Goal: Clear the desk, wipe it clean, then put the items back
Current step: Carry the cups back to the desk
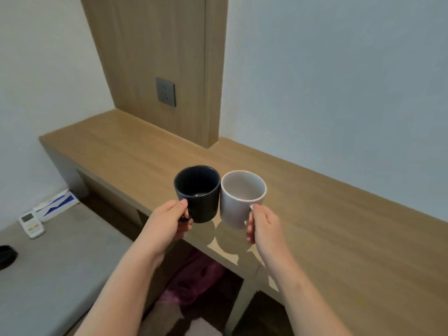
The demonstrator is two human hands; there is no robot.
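2 bare forearms reach in from the bottom edge, and between them, low under the desk, a purplish-pink cloth (194, 280) lies bunched on the floor. The left hand (167, 220) has its fingers curled round the handle of a dark navy mug (198, 192), thumb pressed on top of the handle. The right hand (263, 224) grips the handle of a white mug (238, 200) the same way, fingers wrapped and thumb on top. Both mugs are upright, mouths open to the camera and nothing visible inside, held side by side with their walls touching or just about touching; which of the 2, I cannot tell. They hang above the front edge of the wooden desk (339, 226), lifted clear of it, and their round shadows fall on the wood right beneath them. Left of the arms is a grey padded surface (60, 263), lower than the desk. On it, towards its far end, lie a white remote control (31, 224) and just beyond it a white and blue flat pack (57, 204); a black object (6, 255) is cut off by the left edge. The desk runs along a pale wall (339, 81) from far left to near right. Behind its far part rises a wooden wall panel (157, 57) that carries 1 grey socket plate (165, 91).
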